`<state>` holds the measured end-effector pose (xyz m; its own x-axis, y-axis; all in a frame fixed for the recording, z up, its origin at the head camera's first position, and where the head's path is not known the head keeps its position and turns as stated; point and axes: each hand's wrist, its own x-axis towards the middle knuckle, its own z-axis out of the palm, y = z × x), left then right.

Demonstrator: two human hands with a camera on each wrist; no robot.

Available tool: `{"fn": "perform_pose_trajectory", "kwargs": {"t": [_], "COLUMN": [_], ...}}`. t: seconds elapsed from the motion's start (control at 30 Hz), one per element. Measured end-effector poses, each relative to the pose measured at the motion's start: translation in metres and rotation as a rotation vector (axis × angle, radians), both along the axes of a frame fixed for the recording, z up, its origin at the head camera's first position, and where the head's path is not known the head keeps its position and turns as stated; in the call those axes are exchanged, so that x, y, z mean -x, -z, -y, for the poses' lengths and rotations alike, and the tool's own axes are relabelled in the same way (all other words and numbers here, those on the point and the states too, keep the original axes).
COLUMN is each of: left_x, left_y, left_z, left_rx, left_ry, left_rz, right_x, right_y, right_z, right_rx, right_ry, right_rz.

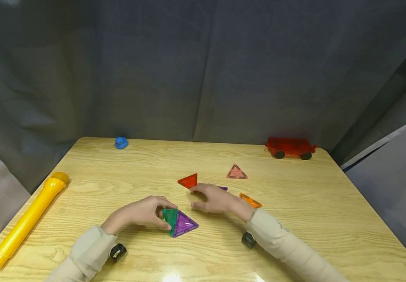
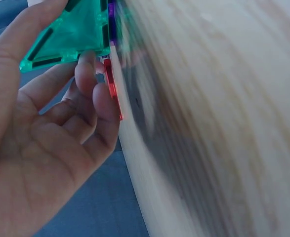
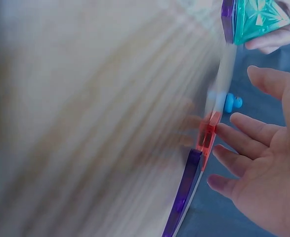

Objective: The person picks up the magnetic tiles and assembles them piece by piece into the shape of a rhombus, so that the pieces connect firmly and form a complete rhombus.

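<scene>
In the head view, my left hand (image 1: 146, 211) pinches a green triangular magnetic tile (image 1: 169, 219) between thumb and fingers. Along its right side the green tile meets a purple triangular tile (image 1: 185, 225). The left wrist view shows the green tile (image 2: 68, 34) raised on its edge in the grip. My right hand (image 1: 215, 199) reaches over the middle of the table, fingertips on a red triangular tile (image 1: 189, 181). Another purple tile (image 1: 223, 188) lies partly hidden behind that hand. In the right wrist view the right fingers are spread at the red tile (image 3: 209, 131).
An orange tile (image 1: 250, 200) lies beside the right wrist, with a pink triangular tile (image 1: 237, 173) farther back. At the table's far edge stand a red wheeled car base (image 1: 289, 147) and a blue toy duck (image 1: 121, 143). A yellow toy microphone (image 1: 30, 219) lies along the left edge.
</scene>
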<state>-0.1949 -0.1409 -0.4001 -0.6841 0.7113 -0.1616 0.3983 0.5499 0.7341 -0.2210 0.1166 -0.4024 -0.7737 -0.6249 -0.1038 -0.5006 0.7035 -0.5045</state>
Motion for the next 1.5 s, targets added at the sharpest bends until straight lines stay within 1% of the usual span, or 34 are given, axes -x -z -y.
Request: {"fn": "perform_pose_trajectory", "kwargs": {"t": [0.17, 0.4, 0.6, 0.8, 0.93, 1.03, 1.1, 1.23, 1.33, 1.5], "left_x": [0.0, -0.002, -0.003, -0.003, -0.003, -0.004, -0.004, -0.004, -0.003, -0.003], "left_y": [-0.002, -0.002, -0.003, -0.002, -0.003, -0.003, -0.003, -0.004, -0.004, -0.004], "left_z": [0.0, 0.0, 0.0, 0.0, -0.001, -0.001, -0.001, -0.001, -0.001, -0.002], "left_rx": [-0.002, -0.005, -0.005, -0.009, -0.016, -0.015, -0.012, -0.005, -0.002, 0.008], "left_ry": [0.002, -0.003, 0.0, -0.001, -0.001, -0.001, -0.001, -0.001, 0.001, 0.005], "left_rz": [-0.002, 0.009, 0.002, 0.003, 0.01, 0.014, 0.018, 0.022, 0.022, 0.017], "right_x": [-0.006, -0.02, -0.031, -0.035, -0.029, -0.02, -0.013, 0.001, 0.01, 0.018], "right_y": [-0.002, -0.003, -0.003, -0.004, -0.005, -0.003, -0.003, -0.001, 0.001, 0.003], "right_z": [0.0, -0.001, -0.004, -0.006, -0.008, -0.01, -0.011, -0.011, -0.009, -0.005], "right_rx": [0.001, -0.019, -0.018, -0.021, 0.018, 0.04, 0.045, 0.057, 0.051, 0.01], "right_ry": [-0.029, -0.058, -0.067, -0.069, -0.073, -0.062, -0.041, -0.013, -0.014, -0.021], "right_rz": [-0.003, 0.009, 0.019, 0.006, -0.045, -0.095, -0.107, -0.091, -0.077, -0.068]}}
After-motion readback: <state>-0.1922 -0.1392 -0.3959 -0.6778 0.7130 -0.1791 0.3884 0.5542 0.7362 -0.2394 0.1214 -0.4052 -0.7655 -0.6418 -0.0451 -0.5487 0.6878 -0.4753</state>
